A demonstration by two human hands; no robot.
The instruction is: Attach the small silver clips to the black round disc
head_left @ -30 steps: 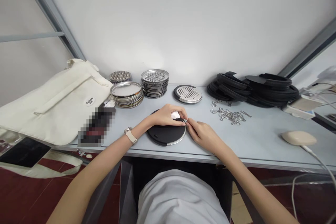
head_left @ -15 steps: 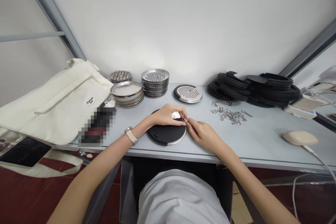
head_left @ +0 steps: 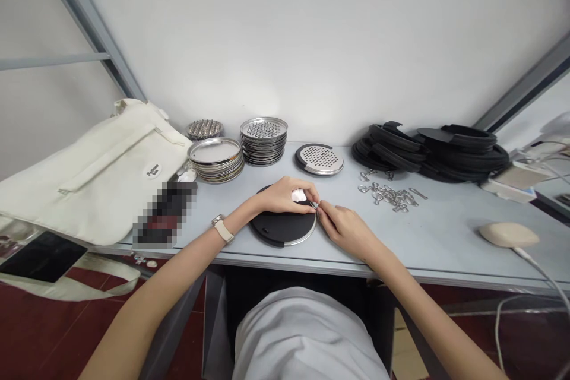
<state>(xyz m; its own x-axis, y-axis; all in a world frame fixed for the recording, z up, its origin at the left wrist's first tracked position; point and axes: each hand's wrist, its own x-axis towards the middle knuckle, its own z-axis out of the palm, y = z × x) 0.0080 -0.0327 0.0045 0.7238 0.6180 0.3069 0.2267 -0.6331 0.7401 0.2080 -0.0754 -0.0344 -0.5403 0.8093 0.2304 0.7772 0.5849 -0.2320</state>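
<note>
A black round disc [head_left: 285,228] with a silver rim along its right side lies on the table near the front edge. My left hand [head_left: 285,196] arches over its far part, thumb and index finger pinched at a small metal clip [head_left: 314,205] by the disc's right edge. Something white [head_left: 298,195] shows inside the curl of that hand; what it is I cannot tell. From the right, my right hand [head_left: 342,225] pinches the same clip, its fingertips almost touching the left ones. The hands partly hide the clip and the disc's far edge.
Behind stand stacked metal grater discs [head_left: 263,142] and plain metal discs [head_left: 216,160], beside one black-rimmed grater [head_left: 319,159]. Loose metal clips [head_left: 392,196] lie right, before piled black rings [head_left: 458,154]. A white bag [head_left: 98,178] is left; a beige corded device [head_left: 508,234] sits right.
Both hands keep their place at the disc's right edge. The metal clip between the fingertips has turned slightly; the other things stay where they were.
</note>
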